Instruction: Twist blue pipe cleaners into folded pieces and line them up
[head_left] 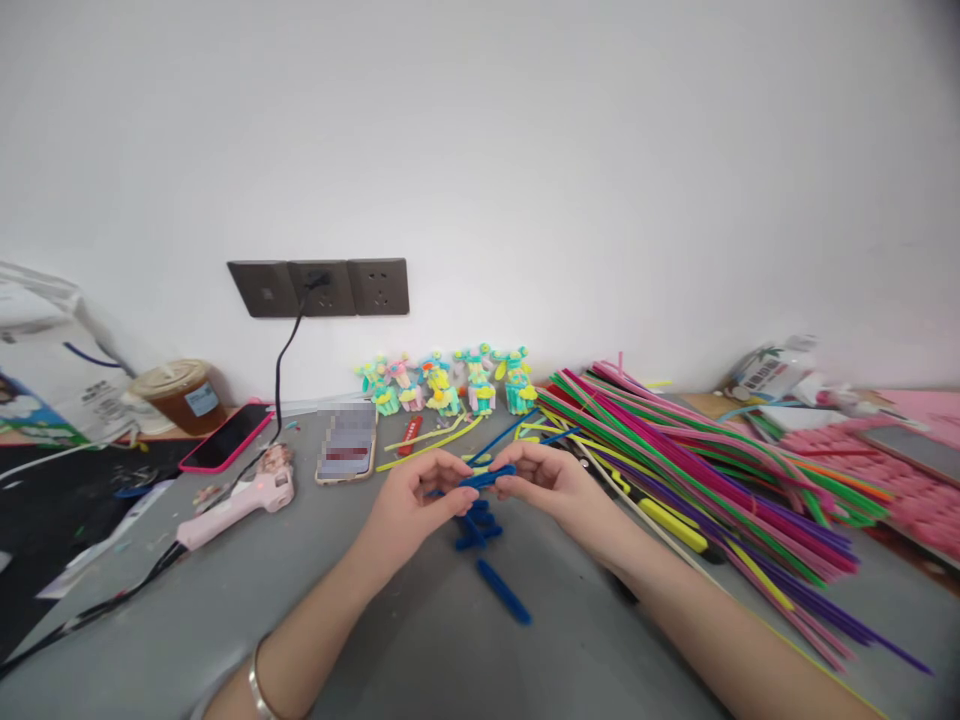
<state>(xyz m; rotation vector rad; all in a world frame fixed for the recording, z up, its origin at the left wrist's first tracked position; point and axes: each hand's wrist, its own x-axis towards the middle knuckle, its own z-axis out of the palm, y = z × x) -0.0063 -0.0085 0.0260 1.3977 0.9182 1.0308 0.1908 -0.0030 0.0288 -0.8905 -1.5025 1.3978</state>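
Between the fingertips of both hands is a folded blue pipe cleaner (489,477), held a little above the grey mat. My left hand (431,492) pinches its left end, and my right hand (541,482) pinches the other end. Under the hands lie several blue folded pipe cleaner pieces (477,528), partly hidden by the fingers. One short blue piece (504,592) lies apart, nearer to me. A row of small colourful pipe cleaner figures (442,385) stands by the wall behind the hands.
Bundles of pipe cleaners (705,450) spread to the right, beside a yellow cutter (673,525). On the left are a pink glue gun (236,508) with its cord, a pink-cased phone (226,437), another phone (346,443) and a drink cup (184,397). Wall sockets (319,288) are behind.
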